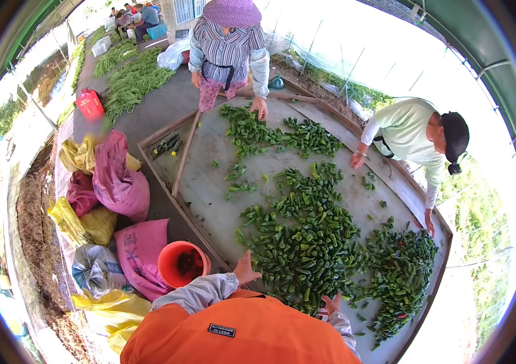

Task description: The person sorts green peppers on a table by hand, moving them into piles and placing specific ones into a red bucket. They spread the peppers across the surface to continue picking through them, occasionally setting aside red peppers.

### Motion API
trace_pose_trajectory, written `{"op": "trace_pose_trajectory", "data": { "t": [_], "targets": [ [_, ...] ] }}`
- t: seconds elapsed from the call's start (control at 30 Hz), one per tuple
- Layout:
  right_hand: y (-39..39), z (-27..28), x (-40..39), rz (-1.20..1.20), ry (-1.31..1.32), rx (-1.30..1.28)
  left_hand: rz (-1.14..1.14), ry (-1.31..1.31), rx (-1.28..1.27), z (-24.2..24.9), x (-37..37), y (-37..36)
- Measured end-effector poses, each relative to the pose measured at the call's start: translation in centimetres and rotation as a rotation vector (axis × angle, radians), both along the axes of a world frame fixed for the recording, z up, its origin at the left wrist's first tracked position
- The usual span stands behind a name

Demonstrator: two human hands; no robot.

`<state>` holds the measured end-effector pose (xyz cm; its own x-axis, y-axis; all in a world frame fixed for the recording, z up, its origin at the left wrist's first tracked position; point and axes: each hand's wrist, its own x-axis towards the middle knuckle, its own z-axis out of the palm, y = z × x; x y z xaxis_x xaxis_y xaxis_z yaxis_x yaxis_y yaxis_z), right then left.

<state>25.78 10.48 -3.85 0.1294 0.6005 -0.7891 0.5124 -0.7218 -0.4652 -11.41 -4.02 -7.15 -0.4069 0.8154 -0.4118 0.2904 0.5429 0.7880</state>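
Observation:
Green peppers (306, 224) lie in a wide heap on a large grey table (209, 200) with a wooden rim. My left hand (246, 269) is at the near left edge of the heap, fingers spread, nothing in it. At the near edge of the same heap is my right hand (330, 303), beside the peppers; its fingers are apart and no pepper shows in them. A second heap of peppers (400, 273), with a few red ones, lies at the right. Smaller groups of peppers (246, 124) are at the far side.
An orange bucket (183, 264) stands left of me, near pink (142, 255) and yellow sacks (112, 312). Across the table a person in a purple hat (226, 54) touches peppers. Another person in a black cap (412, 130) reaches in from the right. Green bundles (136, 79) lie beyond.

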Motion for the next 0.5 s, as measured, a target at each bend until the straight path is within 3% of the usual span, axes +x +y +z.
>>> {"op": "trace_pose_trajectory", "data": {
  "t": [0.1, 0.2, 0.27, 0.33, 0.4, 0.5],
  "targets": [
    [0.3, 0.5, -0.2, 0.016, 0.032, -0.002, 0.036, -0.128, -0.077, 0.6, -0.4, 0.6],
    [0.8, 0.5, -0.9, 0.008, 0.012, 0.013, 0.058, -0.258, -0.183, 4.5, -1.1, 1.4],
    [1.0, 0.3, -1.4, -0.006, -0.019, 0.047, 0.106, -0.254, -0.135, 2.9, -0.8, 1.4],
    [2.2, -5.0, 1.1, 0.097, -0.097, 0.168, 0.130, -0.263, -0.126, 2.4, -0.6, 1.3],
    [2.3, -1.9, -0.9, 0.247, -0.222, 0.271, 0.135, -0.284, -0.141, 2.9, -0.7, 1.5],
    [3.5, -4.0, -1.5, 0.187, -0.190, 0.329, 0.103, -0.312, -0.198, 4.0, -1.1, 2.0]
  ]
}}
